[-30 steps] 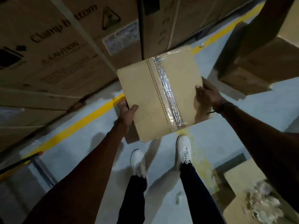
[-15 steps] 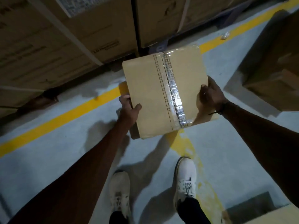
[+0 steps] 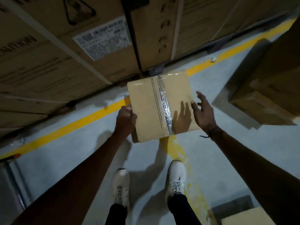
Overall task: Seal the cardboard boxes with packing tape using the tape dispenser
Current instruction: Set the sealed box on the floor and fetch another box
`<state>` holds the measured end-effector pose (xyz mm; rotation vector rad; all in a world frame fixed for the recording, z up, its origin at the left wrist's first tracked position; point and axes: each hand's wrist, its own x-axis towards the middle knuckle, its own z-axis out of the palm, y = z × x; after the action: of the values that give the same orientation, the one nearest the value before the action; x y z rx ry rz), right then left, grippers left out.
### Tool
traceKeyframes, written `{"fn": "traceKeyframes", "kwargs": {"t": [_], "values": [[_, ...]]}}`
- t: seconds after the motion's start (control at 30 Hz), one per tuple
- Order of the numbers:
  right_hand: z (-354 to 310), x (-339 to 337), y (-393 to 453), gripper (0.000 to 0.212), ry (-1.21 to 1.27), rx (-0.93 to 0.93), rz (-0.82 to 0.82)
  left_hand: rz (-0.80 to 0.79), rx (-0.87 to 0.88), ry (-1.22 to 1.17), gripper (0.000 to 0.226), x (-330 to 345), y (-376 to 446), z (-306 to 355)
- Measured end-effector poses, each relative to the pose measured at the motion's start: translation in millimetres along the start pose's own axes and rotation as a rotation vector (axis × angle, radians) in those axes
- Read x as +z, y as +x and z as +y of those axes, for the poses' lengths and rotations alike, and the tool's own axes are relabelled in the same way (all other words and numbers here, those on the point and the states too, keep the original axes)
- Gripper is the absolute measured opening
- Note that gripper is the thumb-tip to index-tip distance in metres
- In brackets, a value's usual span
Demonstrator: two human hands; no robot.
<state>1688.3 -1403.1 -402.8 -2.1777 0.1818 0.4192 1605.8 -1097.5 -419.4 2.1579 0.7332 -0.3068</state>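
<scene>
A small cardboard box (image 3: 146, 109) sits in front of the person, above a grey concrete floor (image 3: 243, 151). Its top seam is covered by a strip of clear packing tape (image 3: 164, 106) that runs from the far edge to the near edge and glints in the light. Whether the box rests on the floor or is held just above it cannot be told.

The left hand (image 3: 125, 118) has its grip closed on the box's left edge, fingers curled round the side and the thumb against the top corner. The right hand (image 3: 203, 111) is off the box, just beside its right edge, with its grip open and the fingers spread and straight; its shadow falls on the right half of the lid. A dark band circles the right wrist.

A yellow floor line (image 3: 73, 127) runs diagonally under the box's far side. Behind it stand large printed cartons (image 3: 48, 62) bound with pale straps, one bearing a white label (image 3: 103, 38). Another carton (image 3: 267, 95) stands to the right, and the corner of a further box (image 3: 243, 217) shows at the lower right. Two white sneakers (image 3: 176, 177) stand on the floor below.
</scene>
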Motion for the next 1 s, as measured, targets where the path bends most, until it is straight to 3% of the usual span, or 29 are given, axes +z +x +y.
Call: {"fn": "traceKeyframes", "kwargs": {"t": [0.2,0.37,0.5,0.77,1.0], "values": [[-132.3,-80.0,-98.5,0.043,0.146,-0.056,-0.019,-0.046,0.149,-0.024,0.025,-103.4,-120.8,95.1],[-240.8,-145.5,-179.7,0.040,0.167,-0.139,-0.060,0.009,0.163,-0.090,0.026,-193.8,-239.8,163.1],[-307.3,-177.3,-240.3,0.036,0.170,-0.158,-0.115,0.078,0.176,-0.154,0.030,-265.1,-327.4,181.1],[-388.8,-172.6,-394.2,0.028,0.218,-0.136,-0.228,0.377,0.037,-0.383,0.025,-377.1,-510.8,133.1],[-441.4,-66.9,-555.6,0.017,0.195,-0.294,-0.500,0.755,-0.136,-0.641,0.024,-438.7,-669.9,17.4]]}}
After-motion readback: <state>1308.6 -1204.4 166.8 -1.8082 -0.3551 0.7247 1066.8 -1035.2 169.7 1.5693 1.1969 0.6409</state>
